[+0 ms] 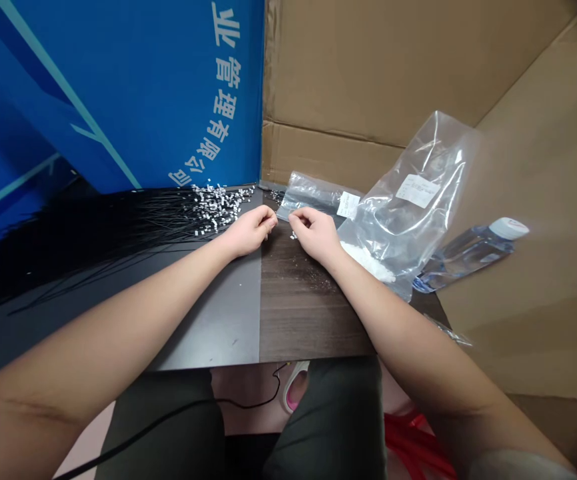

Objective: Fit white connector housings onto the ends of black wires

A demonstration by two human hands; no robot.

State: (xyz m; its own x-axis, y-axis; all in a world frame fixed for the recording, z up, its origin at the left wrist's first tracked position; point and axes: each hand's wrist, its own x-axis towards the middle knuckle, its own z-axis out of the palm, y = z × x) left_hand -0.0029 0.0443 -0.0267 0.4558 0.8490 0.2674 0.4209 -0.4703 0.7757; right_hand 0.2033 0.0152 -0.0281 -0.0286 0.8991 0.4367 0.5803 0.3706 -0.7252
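The work is laid out on a table formed of a smooth grey surface (203,327) and a dark wood-grained surface (308,327), which meet along a straight seam. The far left is closed off by a blue panel (153,80) printed with white characters, and the far side and right by brown cardboard (338,67). Pale specks are scattered over the wood grain. Below the table edge, dark-trousered legs (328,420), a black cord (188,407) and red material (413,440) are seen.

Across the grey surface, against the blue panel, a thick bundle of black wires (93,223) is spread, thin and loosely fanned to the left. Its right end is crowded with small white tips (216,205), lying at mixed angles.

Near these tips, the left hand (249,231) is held narrow, thumb and fingers drawn together. The right hand (317,235) is likewise pinched closed, just beside a flat clear bag (301,197). Whether anything small is gripped by either hand cannot be told.

White bits (368,261) are contained in a larger labelled clear bag (408,223), beside which a white-capped bottle (468,257) is tilted.
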